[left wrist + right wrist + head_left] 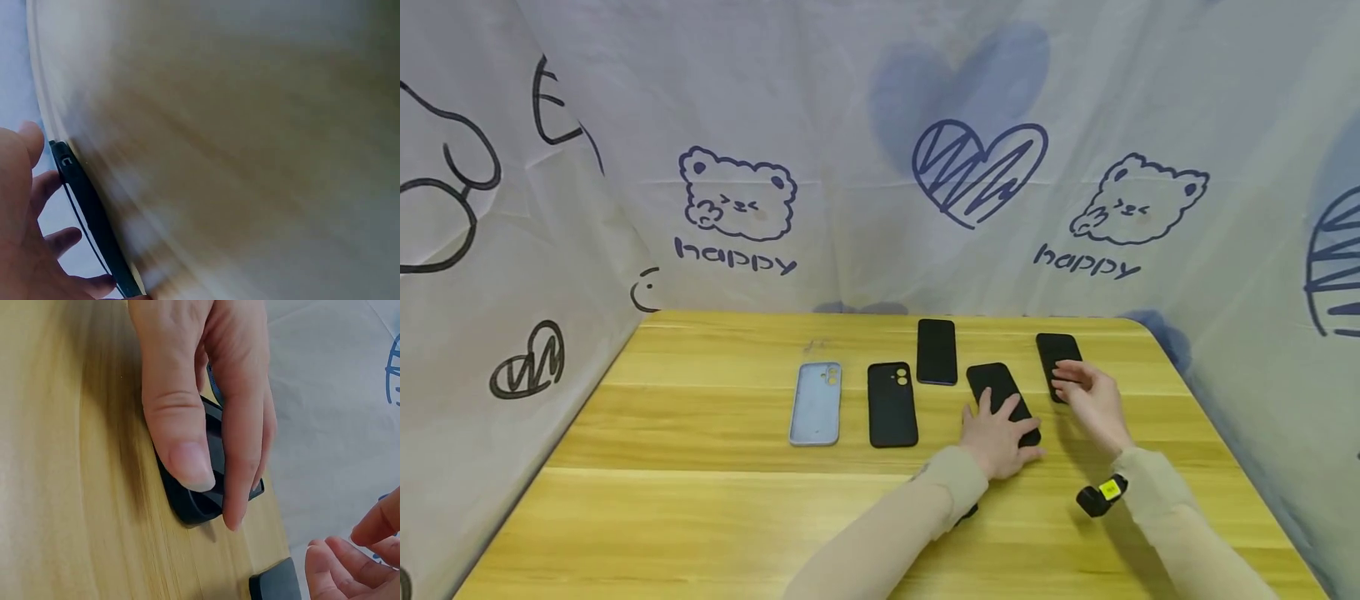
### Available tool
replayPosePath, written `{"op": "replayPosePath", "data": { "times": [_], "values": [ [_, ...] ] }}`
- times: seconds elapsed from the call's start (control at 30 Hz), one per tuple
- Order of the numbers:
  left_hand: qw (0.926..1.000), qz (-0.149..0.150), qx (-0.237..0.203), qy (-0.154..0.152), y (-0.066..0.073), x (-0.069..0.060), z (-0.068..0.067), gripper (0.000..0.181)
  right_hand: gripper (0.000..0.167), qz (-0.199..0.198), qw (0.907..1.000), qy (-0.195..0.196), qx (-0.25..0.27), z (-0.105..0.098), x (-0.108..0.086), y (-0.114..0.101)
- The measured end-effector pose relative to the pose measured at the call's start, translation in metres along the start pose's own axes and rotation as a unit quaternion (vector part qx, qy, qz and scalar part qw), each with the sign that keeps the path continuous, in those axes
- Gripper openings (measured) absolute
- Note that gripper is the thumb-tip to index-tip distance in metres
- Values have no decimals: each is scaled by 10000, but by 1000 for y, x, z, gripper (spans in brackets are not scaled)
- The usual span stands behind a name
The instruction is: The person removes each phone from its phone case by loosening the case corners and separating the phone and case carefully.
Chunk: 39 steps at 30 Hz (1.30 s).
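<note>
My left hand (996,437) lies with spread fingers over a black phone (992,377) right of the table's middle. In the left wrist view, fingers touch this phone's dark side edge (94,206), which has a small button outline. Farther right, my right hand (1093,400) hovers at another black phone (1056,346), its fingers loosely bent. In the right wrist view, thumb and fingers hang over that dark phone (187,509) and hide part of it; whether they touch it I cannot tell.
A third black phone (937,352) lies at the back. Left of it are a black phone case (892,408) and a light blue case (816,404), both with camera cutouts. A small transparent piece (814,346) lies behind the blue case. Printed cloth surrounds the wooden table (700,500).
</note>
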<state>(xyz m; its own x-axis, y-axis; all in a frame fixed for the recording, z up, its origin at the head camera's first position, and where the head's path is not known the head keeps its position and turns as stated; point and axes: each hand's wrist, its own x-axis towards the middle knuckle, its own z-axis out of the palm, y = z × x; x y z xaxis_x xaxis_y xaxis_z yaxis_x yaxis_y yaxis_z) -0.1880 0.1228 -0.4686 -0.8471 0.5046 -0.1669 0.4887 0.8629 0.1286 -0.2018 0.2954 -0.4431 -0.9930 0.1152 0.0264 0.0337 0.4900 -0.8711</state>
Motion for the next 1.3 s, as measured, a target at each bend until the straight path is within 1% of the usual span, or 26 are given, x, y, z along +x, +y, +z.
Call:
{"op": "replayPosePath", "data": {
  "times": [0.07, 0.13, 0.27, 0.4, 0.57, 0.73, 0.8, 0.83, 0.87, 0.9, 0.97, 1.03, 1.1, 1.17, 1.23, 1.3],
  "values": [
    [10000, 23, 62, -6, 0, 2, 0, 52, 44, -2, 10000, -2, -8, 0, -1, 0],
    [10000, 71, 31, 3, 0, 3, -1, 52, 44, -25, 10000, -19, -7, -1, -1, 0],
    [9994, 205, -251, 116, -1, 5, -3, 49, 43, -50, 10000, -50, 41, -1, -2, 1],
    [9973, 361, -584, 246, -7, 6, -3, 42, 44, -80, 9999, -27, 113, -1, -1, 3],
    [9942, 656, -743, 410, -16, 0, -4, 27, 43, -108, 9998, 43, 134, -1, -1, 3],
    [9887, 1064, -791, 702, -25, -11, -1, 14, 43, -120, 9997, 43, 191, 0, -1, 3],
    [9879, 1088, -747, 820, -27, -14, 1, 14, 44, -108, 9997, 32, 204, 0, -2, 3],
    [9882, 1018, -742, 870, -27, -15, 2, 18, 44, -108, 9997, 29, 219, 0, -2, 2],
    [9890, 886, -763, 910, -27, -17, 3, 24, 44, -105, 9997, 29, 219, 0, -2, 2],
    [9900, 694, -793, 938, -26, -18, 3, 32, 44, -99, 9997, 25, 220, 0, -2, 2],
    [9917, 152, -831, 970, -24, -18, 3, 52, 43, -127, 9997, 30, 211, 1, -2, 1],
    [9910, -506, -850, 902, -21, -18, 2, 69, 43, -160, 9996, 41, 218, 2, -2, 0],
    [9875, -1131, -823, 725, -19, -16, 0, 84, 42, -173, 9996, 36, 236, 4, -2, -1],
    [9819, -1630, -836, 485, -18, -14, -4, 95, 42, -174, 9995, 33, 243, 5, -2, -2],
    [9748, -1992, -969, 262, -18, -13, -9, 101, 42, -176, 9995, 33, 262, 6, -2, -2],
    [9684, -2208, -1158, 67, -20, -12, -15, 104, 42, -189, 9995, 28, 261, 8, -1, -1]
  ]
}}
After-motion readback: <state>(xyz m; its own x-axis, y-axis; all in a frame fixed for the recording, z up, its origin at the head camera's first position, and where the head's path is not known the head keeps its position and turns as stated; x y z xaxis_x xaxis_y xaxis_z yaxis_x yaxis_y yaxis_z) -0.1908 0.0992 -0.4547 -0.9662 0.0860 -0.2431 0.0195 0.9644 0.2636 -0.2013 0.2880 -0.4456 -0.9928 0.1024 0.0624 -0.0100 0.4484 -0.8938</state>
